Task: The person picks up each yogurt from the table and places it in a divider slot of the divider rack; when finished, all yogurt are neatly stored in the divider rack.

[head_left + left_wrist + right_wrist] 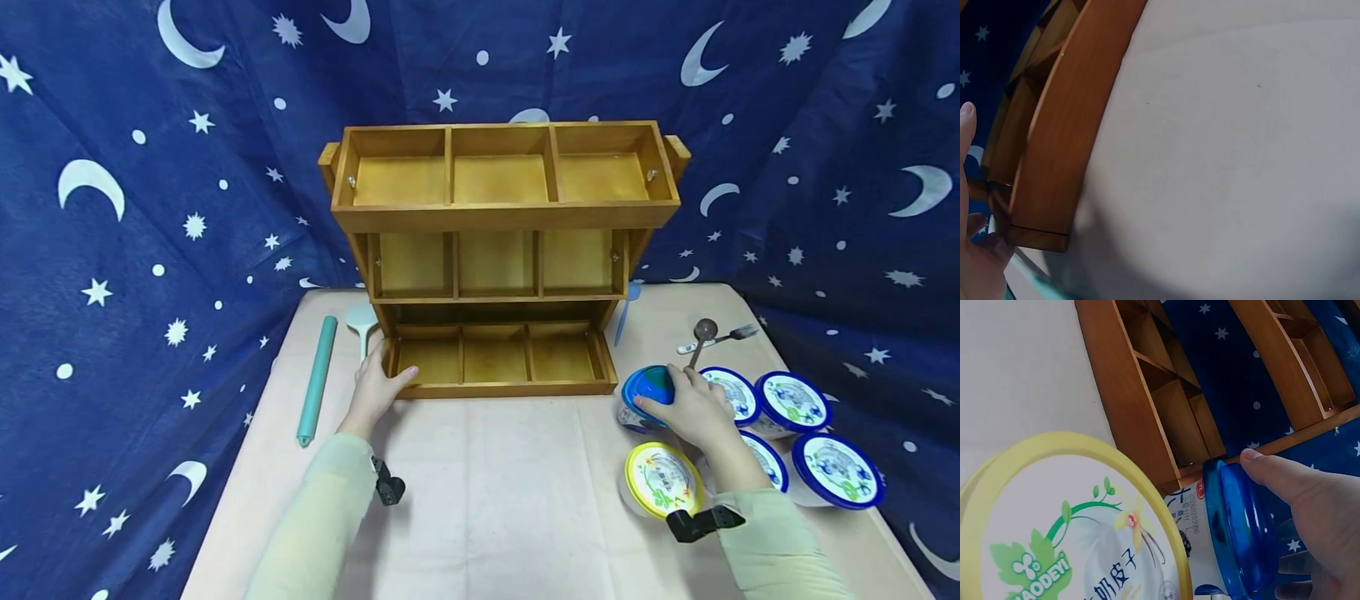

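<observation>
A three-tier wooden rack (506,218) with divided trays stands at the back of the table. At its lower left corner is my left hand (372,390), its thumb over the bottom tray (1054,156) and its other fingers along the outer side. My right hand (696,406) holds a tub by its rounded blue top (1247,531), thumb on one side and fingers on the other. This tub (633,417) stands just right of the rack's front corner. Nearest below that hand is a yellow-lidded tub (663,481), whose printed lid fills much of the right wrist view.
Several blue-lidded tubs (838,469) crowd the table's right side. Behind them lie a dark round spoon (705,330) and a fork (742,332). A blue utensil (625,312) is beside the rack. At left lie a teal roll (317,379) and a pale spatula-like tool (362,319).
</observation>
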Demonstrator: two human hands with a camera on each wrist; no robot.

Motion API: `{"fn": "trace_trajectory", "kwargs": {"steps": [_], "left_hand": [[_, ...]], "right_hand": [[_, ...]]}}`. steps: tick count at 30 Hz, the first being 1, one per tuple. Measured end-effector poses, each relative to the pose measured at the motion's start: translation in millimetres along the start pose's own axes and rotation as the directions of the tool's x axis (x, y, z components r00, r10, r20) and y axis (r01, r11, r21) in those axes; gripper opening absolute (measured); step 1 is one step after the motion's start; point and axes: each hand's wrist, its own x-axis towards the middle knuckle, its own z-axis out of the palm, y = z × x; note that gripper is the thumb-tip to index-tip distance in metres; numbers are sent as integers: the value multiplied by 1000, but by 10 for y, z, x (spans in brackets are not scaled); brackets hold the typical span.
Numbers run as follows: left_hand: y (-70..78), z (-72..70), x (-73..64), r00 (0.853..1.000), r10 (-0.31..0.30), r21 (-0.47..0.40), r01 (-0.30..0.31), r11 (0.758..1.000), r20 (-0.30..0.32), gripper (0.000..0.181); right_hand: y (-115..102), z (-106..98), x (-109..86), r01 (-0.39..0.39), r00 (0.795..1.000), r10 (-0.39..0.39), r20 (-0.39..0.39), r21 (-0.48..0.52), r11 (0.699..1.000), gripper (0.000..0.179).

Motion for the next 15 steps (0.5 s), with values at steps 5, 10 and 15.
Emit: {"fn": "trace_trajectory", "kwargs": {"steps": [5,10,15], "left_hand": [[-35,62,10,999,-44,-10,44,999,9,88],[-105,108,50,998,-63,-47,63,997,-4,81],[-191,152,54,998,-66,-52,66,996,0,74]], "right_hand": [[-7,21,-8,-11,1000,11,20,13,1000,103],[-16,32,-5,-12,999,12,30,24,1000,104],[6,62,14,0,1000,-1,28,39,999,105]]}}
